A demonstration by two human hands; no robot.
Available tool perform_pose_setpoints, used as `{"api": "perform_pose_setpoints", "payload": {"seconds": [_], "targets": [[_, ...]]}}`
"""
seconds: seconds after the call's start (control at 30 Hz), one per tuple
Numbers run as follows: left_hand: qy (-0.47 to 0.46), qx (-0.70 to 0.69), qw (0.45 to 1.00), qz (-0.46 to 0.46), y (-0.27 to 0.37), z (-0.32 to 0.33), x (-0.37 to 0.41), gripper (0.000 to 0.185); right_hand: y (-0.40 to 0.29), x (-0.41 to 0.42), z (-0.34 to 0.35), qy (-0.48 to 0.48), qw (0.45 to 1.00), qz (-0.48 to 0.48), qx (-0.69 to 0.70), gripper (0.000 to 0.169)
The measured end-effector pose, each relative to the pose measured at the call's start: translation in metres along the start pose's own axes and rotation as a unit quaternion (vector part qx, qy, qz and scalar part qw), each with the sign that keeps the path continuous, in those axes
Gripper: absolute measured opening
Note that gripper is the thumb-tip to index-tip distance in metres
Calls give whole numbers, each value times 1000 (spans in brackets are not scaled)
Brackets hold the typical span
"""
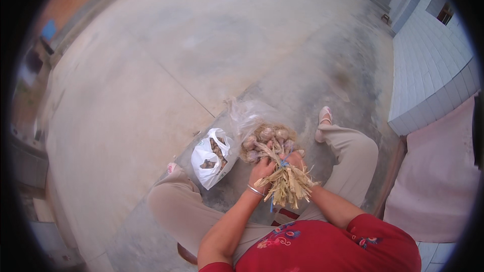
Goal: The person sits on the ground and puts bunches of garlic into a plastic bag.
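Observation:
A bundle of garlic bulbs (266, 134) with roots showing points away from me, and its dry stalks (289, 185) fan back towards my lap. Blue string (283, 163) is tied round the stalks. My left hand (262, 172), with a silver bangle at the wrist, grips the bundle on its left side. On the other side my right hand (295, 159) grips it too, its fingers partly hidden by the stalks. Just beyond the bulbs lies a clear plastic bag (245, 111); whether it still wraps any bulbs I cannot tell.
A white plastic carrier bag (206, 156) with small brown lumpy items inside stands left of the garlic on the concrete ground (181, 64). My legs are spread to either side. To the right are a tiled wall (427, 64) and a pale pink cloth (431, 181).

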State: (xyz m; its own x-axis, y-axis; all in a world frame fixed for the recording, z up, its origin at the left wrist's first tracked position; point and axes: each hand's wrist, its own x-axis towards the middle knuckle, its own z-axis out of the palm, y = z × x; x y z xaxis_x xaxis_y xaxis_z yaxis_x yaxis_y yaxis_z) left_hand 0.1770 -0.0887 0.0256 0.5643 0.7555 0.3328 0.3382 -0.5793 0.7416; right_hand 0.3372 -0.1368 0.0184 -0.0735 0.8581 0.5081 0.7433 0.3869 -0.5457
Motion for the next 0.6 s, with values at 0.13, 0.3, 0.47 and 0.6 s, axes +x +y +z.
{"api": "perform_pose_setpoints", "payload": {"seconds": [0.13,0.3,0.47,0.6], "targets": [[-10,1,1000,-7,0,0,0,30,2,6,0,9,999,-29,12,41],[32,-10,999,24,-1,2,1,31,1,8,-1,-2,999,-47,4,45],[17,18,1000,8,-6,7,1,35,25,-11,11,-61,997,32,28,32],[8,28,999,19,-12,10,-2,34,1,-16,13,-80,959,208,176,32]]}}
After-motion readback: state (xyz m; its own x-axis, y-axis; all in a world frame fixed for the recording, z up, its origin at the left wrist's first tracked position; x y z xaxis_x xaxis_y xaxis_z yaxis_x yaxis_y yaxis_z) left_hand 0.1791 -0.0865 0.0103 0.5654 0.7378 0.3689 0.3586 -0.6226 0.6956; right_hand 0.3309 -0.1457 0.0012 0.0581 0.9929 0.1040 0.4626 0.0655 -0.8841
